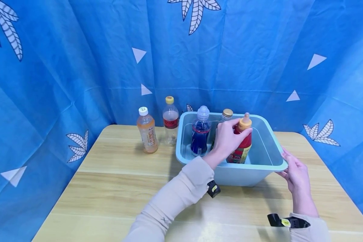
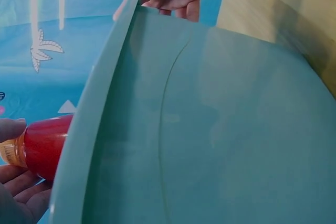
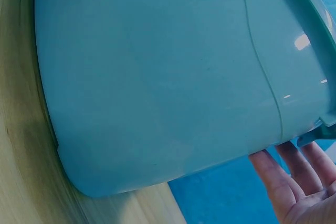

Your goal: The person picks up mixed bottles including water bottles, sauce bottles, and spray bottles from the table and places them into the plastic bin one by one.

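My left hand [image 1: 228, 138] reaches over the front rim of a light blue plastic bin [image 1: 239, 176]. Its thumb and fingers pinch a red ketchup bottle [image 1: 245, 143] just under the orange nozzle cap. The bottle leans slightly inside the bin, and the left wrist view shows its red shoulder [image 2: 50, 142] beyond the rim. At the bin's right front corner, my right hand [image 1: 295, 171] grips the rim, fingers underneath. Also inside stand a dark blue bottle [image 1: 200, 136] with a clear cap and a gold-capped bottle [image 1: 227, 113], partly hidden behind my left hand.
Left of the bin stand a white-capped bottle [image 1: 148, 132] with an orange label and a yellow-capped clear bottle [image 1: 170, 117] with a red label. The wooden table [image 1: 109, 188] carries everything, and a blue patterned curtain [image 1: 254, 60] hangs behind and at both sides.
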Available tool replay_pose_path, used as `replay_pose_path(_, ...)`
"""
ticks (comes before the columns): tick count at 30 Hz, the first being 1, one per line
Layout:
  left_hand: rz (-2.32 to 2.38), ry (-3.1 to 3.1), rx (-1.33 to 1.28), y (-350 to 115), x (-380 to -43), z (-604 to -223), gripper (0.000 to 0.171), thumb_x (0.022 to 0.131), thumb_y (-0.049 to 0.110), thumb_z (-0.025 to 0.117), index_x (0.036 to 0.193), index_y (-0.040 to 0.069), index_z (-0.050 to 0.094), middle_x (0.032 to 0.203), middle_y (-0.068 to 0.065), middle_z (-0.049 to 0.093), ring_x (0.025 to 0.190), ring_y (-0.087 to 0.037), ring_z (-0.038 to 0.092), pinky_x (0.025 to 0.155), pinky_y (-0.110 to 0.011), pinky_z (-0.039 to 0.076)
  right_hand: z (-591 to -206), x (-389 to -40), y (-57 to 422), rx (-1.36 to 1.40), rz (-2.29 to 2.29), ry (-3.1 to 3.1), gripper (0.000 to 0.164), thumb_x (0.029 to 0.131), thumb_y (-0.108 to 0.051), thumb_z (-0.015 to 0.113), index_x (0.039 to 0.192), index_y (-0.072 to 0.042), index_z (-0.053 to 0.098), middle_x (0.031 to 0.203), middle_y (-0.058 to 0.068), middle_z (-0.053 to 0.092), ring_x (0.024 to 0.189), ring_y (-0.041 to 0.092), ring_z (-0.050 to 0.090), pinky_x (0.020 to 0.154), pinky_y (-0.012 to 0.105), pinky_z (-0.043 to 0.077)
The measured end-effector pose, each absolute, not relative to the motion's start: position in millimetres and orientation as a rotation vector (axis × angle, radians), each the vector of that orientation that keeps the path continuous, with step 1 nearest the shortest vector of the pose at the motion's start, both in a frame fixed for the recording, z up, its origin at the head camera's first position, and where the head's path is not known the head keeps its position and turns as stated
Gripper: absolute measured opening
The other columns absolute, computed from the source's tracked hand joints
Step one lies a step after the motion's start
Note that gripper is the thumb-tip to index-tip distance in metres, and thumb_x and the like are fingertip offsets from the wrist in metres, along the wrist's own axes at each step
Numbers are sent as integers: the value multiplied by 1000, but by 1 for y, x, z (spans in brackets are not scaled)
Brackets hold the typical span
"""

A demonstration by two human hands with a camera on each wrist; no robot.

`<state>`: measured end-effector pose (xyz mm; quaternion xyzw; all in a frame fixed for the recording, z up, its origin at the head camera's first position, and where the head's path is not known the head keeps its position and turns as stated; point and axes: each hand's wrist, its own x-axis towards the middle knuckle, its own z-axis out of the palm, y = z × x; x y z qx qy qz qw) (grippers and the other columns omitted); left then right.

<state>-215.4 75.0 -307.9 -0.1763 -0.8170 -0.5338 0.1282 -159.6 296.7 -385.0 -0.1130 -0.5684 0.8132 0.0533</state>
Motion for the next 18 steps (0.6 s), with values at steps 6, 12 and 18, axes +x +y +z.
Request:
replay_pose_path(6,-1537,-2389,-488,90,-218,-312,33,79,31,66,107,15,64,98,5,65,86,-5,61,70,-13,46,-408,-172,315,-396,2395,-1767,23,85,-22,60,107,-21,65,103,-16,61,74,11,64,60,31,52)
replay_pose_path(12,-1515,-2415,-460,105,-220,-314,32,78,32,67,106,17,65,98,6,65,87,-4,60,71,-14,46,-411,-173,320,-418,2384,-1804,28,84,-25,61,113,-23,62,105,-15,60,77,11,64,62,32,52)
replay_pose_path(18,-1491,-2440,-436,117,-221,-318,31,77,32,68,105,18,65,96,8,65,85,-3,60,72,-14,46,-385,-158,302,-363,2469,-1732,17,86,-20,59,97,-27,69,88,-18,63,69,9,64,56,28,52)
